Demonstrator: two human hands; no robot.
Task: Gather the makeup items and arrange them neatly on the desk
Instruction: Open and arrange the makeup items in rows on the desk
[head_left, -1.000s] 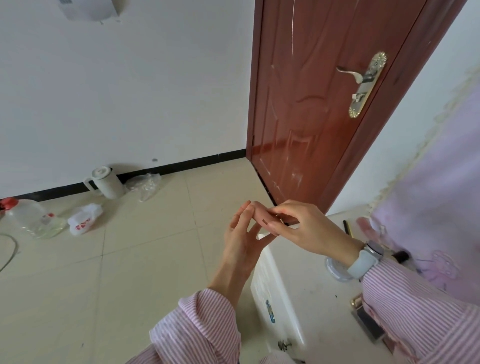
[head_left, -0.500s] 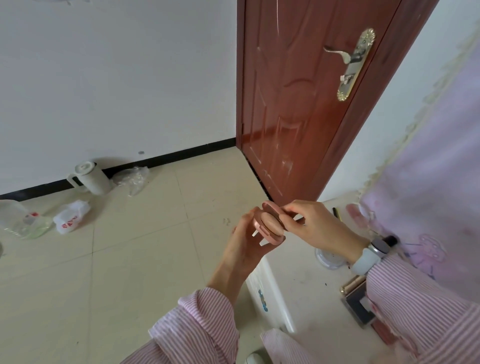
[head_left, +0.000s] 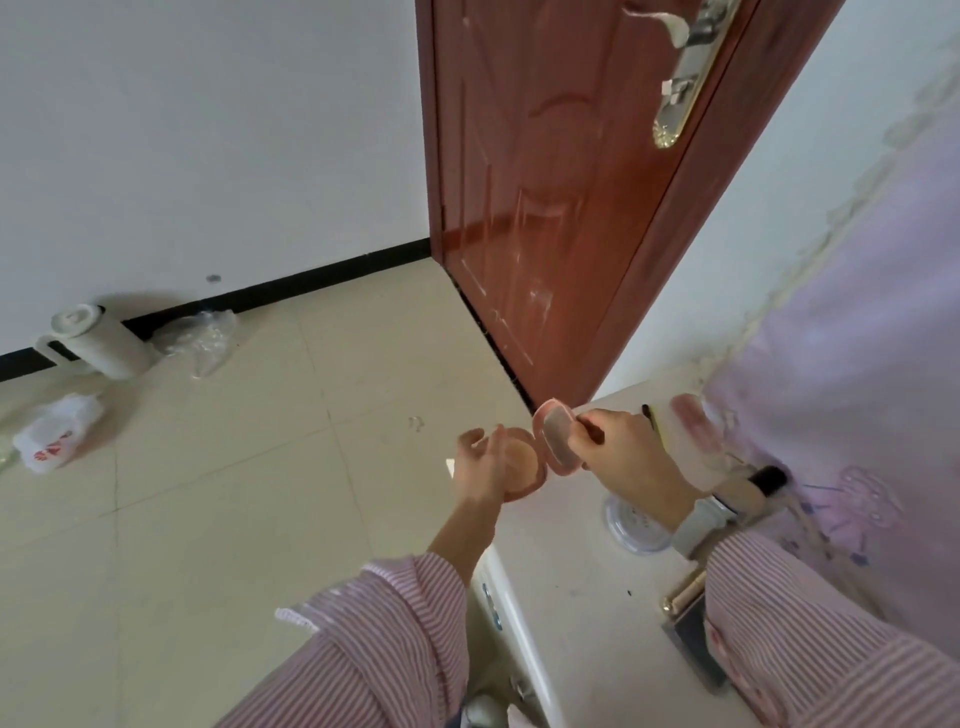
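A round pink compact (head_left: 524, 462) is held open over the near corner of the white desk (head_left: 582, 613). My left hand (head_left: 480, 465) cups its base, where a tan powder pan shows. My right hand (head_left: 621, 447) pinches the raised mirrored lid (head_left: 557, 439). On the desk lie a round clear-lidded case (head_left: 631, 522), a black-capped tube (head_left: 756, 486), a pencil (head_left: 652, 418), a gold lipstick (head_left: 683, 595) and a dark palette (head_left: 693, 647), partly under my right sleeve.
A red-brown door (head_left: 550, 218) stands behind the desk. A lilac cloth (head_left: 857, 395) hangs at the right. On the tiled floor at the left are a white jug (head_left: 98, 343), a clear plastic bag (head_left: 200, 335) and a white printed bag (head_left: 57, 436).
The compact, closed between both hands a second ago, now has its lid swung wide open to the right. The camera has tilted down and moved closer.
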